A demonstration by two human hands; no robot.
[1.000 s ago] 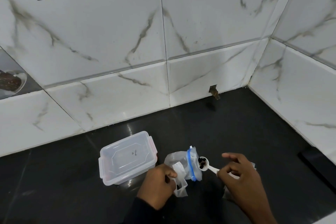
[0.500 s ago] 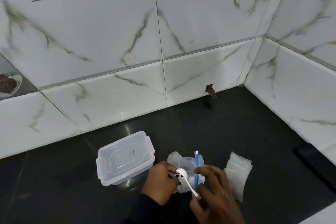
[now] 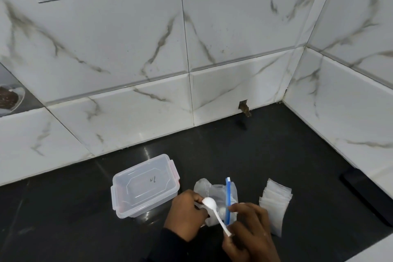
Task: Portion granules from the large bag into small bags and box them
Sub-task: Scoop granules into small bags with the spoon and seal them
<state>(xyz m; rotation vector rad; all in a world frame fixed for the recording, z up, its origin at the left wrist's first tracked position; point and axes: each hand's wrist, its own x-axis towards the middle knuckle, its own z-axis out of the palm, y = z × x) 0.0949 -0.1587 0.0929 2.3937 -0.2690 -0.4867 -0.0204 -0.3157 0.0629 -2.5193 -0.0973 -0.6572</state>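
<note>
beside the lidded box (image 3: 144, 187) on the dark counter (image 3: 276, 144), the left hand (image 3: 187, 212) pinches a small bag (image 3: 198, 206) at its mouth. the right hand (image 3: 251, 232) pinches the spoon (image 3: 209, 202) by its handle. the bag's film looks limp and slippery, so it is best gripped at the rim.

Left hand (image 3: 187, 212), just left of the large bag (image 3: 212, 192), is curling its fingers round a small bag (image 3: 199, 208). Right hand (image 3: 252, 233), in front of the large bag, is pinching a white spoon (image 3: 213, 212) by its handle end.
</note>
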